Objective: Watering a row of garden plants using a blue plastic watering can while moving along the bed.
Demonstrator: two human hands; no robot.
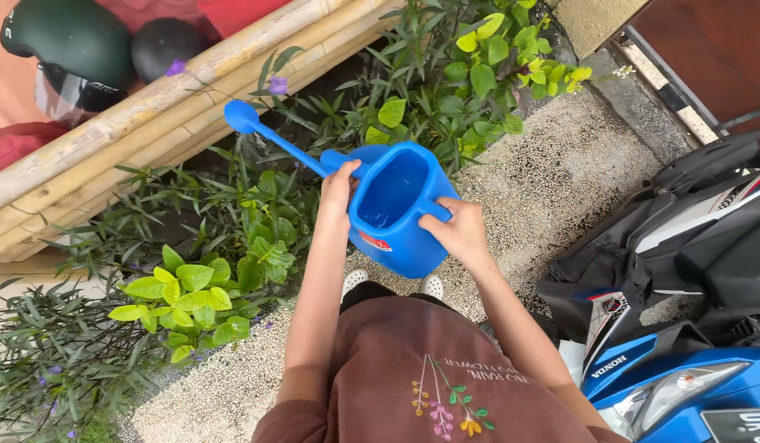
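Note:
A blue plastic watering can (400, 217) is held in front of me with both hands. My left hand (339, 193) grips its left side near the base of the long spout, whose round head (242, 116) reaches up and left over the plants. My right hand (454, 230) holds the handle on the right rim. A little water shows inside the open top. The can is tilted slightly toward the spout.
Green leafy plants (191, 299) with small purple flowers fill a bed along a bamboo fence (150, 115). A blue and black scooter (683, 328) stands at right on the pebbled paving (552, 180). Helmets (68, 41) sit behind the fence.

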